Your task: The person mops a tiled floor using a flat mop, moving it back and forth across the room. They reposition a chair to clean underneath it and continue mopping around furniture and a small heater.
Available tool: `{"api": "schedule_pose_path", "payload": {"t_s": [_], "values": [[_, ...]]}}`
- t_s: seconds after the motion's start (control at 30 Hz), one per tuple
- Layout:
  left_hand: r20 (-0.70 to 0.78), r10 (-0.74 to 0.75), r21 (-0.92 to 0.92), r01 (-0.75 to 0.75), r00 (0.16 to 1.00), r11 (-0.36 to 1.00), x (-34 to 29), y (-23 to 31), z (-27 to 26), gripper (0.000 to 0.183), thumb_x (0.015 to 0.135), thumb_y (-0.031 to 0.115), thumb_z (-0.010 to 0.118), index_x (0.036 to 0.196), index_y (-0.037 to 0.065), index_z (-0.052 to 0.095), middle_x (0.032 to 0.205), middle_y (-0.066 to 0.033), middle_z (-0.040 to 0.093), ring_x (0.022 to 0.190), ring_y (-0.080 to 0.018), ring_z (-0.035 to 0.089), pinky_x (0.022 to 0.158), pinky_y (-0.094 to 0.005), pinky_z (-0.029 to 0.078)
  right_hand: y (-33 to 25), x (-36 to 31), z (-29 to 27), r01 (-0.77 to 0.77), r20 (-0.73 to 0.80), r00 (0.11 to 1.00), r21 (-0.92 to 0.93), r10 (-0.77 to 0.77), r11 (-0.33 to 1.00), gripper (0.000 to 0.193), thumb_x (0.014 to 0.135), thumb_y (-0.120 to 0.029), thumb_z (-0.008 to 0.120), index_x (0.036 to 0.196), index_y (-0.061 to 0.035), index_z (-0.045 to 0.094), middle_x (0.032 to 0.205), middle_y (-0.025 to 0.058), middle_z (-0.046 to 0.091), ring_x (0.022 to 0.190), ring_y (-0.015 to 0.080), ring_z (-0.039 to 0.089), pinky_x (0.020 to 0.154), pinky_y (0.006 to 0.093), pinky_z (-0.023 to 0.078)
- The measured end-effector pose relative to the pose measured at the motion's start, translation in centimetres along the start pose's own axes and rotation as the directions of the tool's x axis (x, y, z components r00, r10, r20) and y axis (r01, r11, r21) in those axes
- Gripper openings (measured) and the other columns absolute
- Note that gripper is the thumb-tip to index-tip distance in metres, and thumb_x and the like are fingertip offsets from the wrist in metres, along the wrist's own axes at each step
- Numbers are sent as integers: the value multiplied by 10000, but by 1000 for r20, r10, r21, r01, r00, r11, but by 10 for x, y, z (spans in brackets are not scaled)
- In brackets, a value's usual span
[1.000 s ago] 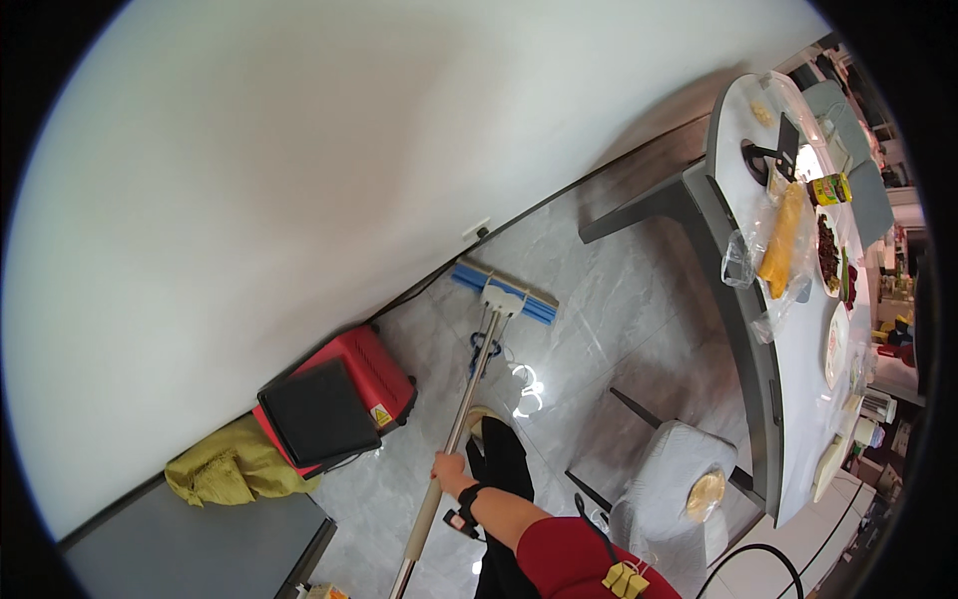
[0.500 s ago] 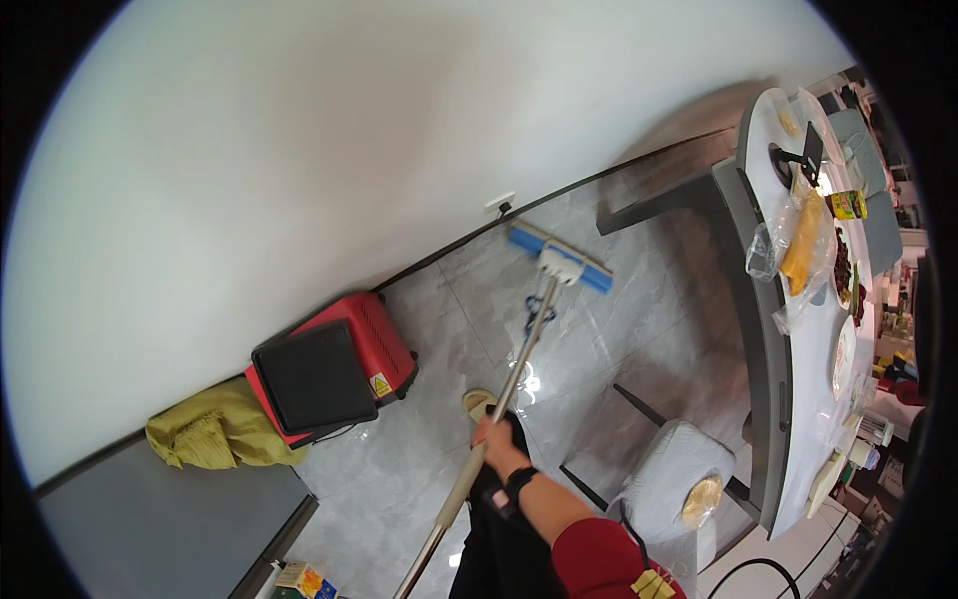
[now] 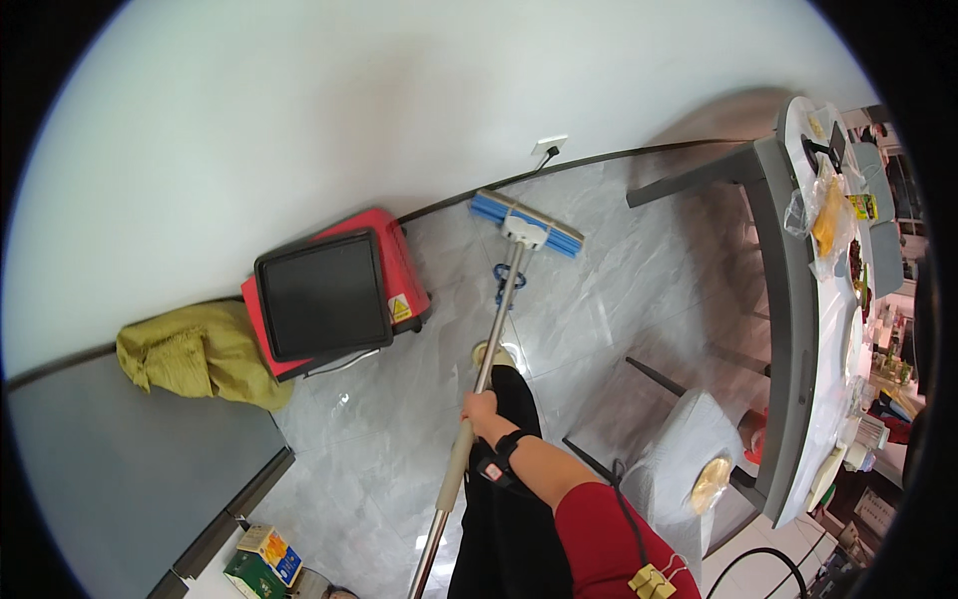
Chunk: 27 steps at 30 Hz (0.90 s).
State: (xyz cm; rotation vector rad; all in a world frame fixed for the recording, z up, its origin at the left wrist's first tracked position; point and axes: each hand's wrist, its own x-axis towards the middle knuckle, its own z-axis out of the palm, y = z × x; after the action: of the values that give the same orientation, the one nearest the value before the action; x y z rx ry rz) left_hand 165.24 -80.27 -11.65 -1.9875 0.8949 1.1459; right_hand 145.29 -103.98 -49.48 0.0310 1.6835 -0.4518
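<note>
Head view: one upright frame looking down on a room corner, white wall above, pale marbled floor tiles (image 3: 639,299) below.
Table: long grey-edged table (image 3: 788,329) along the frame's right side, top crowded with plates, packets and small items too small to tell apart.
Clear bag: a clear plastic bag (image 3: 823,215) lies on the table's far end, holding something yellow-orange; the contents cannot be identified further.
Red case: a red boxy case (image 3: 394,265) stands on the floor against the wall, with a flat black tray (image 3: 321,295) lying on its top.
Yellow sack: a crumpled yellow-green sack (image 3: 195,354) lies just beside the case, to its left; what is in it cannot be seen.
Stool: a white-covered stool (image 3: 674,464) stands near the table, a round yellowish item resting on its seat.
Mop: long metal handle (image 3: 469,429) runs up the floor to a blue sponge head (image 3: 526,223), which lies flat on the tiles close to the wall base.
Right hand: right hand (image 3: 479,409), red sleeve and dark wrist strap, fingers wrapped fully around the mop handle at mid-shaft.
Left hand: out of sight in this frame.
Boxes: small coloured cartons (image 3: 261,561) sit at the lower left edge.
</note>
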Motion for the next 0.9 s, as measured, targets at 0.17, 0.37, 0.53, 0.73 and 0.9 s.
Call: {"api": "schedule_pose_path", "payload": {"t_s": [0.17, 0.37, 0.53, 0.73, 0.9], "values": [[-72, 6, 0, -6, 997, 1000, 24, -67, 23, 276, 728, 292, 619, 806, 27, 614, 691, -208, 604, 649, -393, 586, 560, -468, 465, 60, -35, 31, 55, 18, 998, -203, -53, 978, 233, 802, -101, 537, 732, 119, 505, 568, 189, 505, 414, 295, 526, 369, 405, 429], [-103, 20, -14, -22, 994, 1000, 35, -111, 46, 271, 734, 290, 614, 799, 27, 611, 693, -208, 604, 650, -396, 585, 562, -467, 464, 102, -43, 22, 170, 143, 982, -348, -127, 922, 253, 792, -78, 533, 661, 134, 491, 526, 189, 517, 413, 302, 556, 375, 404, 451], [-109, 32, -21, -35, 993, 999, 39, -123, 57, 267, 739, 289, 610, 793, 27, 609, 694, -207, 604, 651, -398, 583, 564, -466, 462, 150, -55, -9, 166, 158, 980, -298, -123, 940, 272, 796, -84, 541, 615, 109, 476, 488, 177, 503, 395, 285, 551, 371, 395, 450], [-100, 36, -45, -40, 994, 998, 41, -122, 70, 264, 745, 287, 605, 786, 26, 605, 696, -207, 604, 653, -400, 582, 567, -466, 461, 228, -88, -40, 158, 57, 987, -400, -148, 903, 288, 785, -120, 564, 656, 128, 495, 507, 193, 533, 408, 311, 583, 379, 395, 475], [-56, 24, -56, -27, 998, 998, 33, -111, 85, 261, 749, 285, 601, 780, 26, 603, 698, -207, 604, 654, -403, 580, 569, -465, 459, 281, -141, -75, 58, 25, 998, -425, -53, 903, 290, 767, -114, 568, 636, 124, 467, 484, 196, 524, 408, 290, 590, 370, 387, 482]]}}
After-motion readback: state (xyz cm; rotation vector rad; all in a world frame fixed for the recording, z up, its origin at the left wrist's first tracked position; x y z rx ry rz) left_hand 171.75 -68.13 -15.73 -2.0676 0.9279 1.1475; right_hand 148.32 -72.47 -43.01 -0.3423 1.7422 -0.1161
